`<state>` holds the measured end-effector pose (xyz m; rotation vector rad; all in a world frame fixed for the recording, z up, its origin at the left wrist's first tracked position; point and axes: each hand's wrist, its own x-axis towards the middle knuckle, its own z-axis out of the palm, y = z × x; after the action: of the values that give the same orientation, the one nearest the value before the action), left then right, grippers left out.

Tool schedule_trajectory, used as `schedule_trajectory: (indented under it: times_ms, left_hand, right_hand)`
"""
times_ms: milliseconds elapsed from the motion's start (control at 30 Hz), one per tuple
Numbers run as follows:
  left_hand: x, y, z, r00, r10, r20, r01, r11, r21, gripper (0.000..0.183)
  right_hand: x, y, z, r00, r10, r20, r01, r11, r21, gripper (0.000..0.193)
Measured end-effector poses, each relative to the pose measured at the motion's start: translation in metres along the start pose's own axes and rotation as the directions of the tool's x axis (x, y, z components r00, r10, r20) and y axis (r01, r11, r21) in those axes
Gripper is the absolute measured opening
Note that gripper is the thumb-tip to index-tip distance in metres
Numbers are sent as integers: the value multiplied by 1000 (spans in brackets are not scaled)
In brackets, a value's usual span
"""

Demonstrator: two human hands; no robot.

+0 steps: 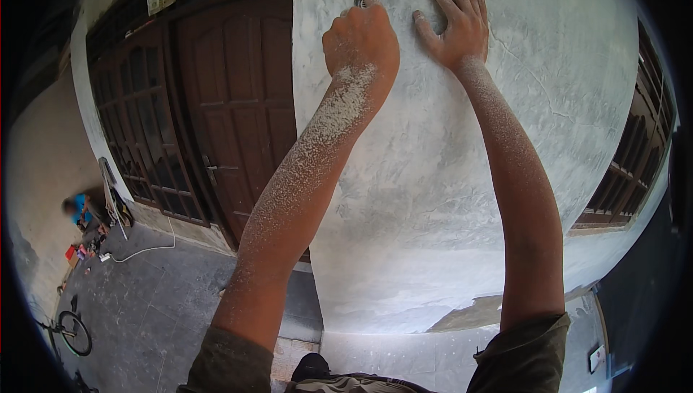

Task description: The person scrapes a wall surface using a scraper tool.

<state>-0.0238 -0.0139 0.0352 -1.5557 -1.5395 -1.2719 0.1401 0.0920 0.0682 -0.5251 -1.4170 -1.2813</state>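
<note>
High on the pale, patchy wall (433, 198), my left hand (361, 39) is closed in a fist, its index finger stretched upward. It grips what looks like a scraper (359, 2); only a small bit of metal shows, and the rest is hidden by the hand or cut off by the top edge. My right hand (462, 32) lies against the wall to the right, fingers spread, holding nothing. White dust coats both hands and forearms, thickest at the left wrist.
Left of the wall corner are a brown wooden door (234, 90) and a paned window (148, 126). Another window (621, 155) is at the right. A person in blue (81, 209) is low at the far left, near a bicycle wheel (74, 333). A white cable (148, 249) crosses the grey floor.
</note>
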Motion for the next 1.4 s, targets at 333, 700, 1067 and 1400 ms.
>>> schedule_trajectory:
  times_ms: [333,700,1067,1400]
  left_hand:
    - [6,10,-9,999,23,28,-24,998,50,55]
    - [8,5,5,1000,-15,-17,15,1000,-11,54]
    - [3,10,0,999,-28,22,29,999,-35,60]
    - [5,4,13,999,-39,17,40,999,-37,59]
  right_hand:
    - [-2,0,-1,1000,-2,14,2,1000,-4,59]
    - [0,-4,-3,999,15,29,-15,1000,10,59]
    - [3,-10,-13,995,35,90,-28,997,-78,58]
    - [-1,-1,-1,1000,8,14,-8,1000,15,59]
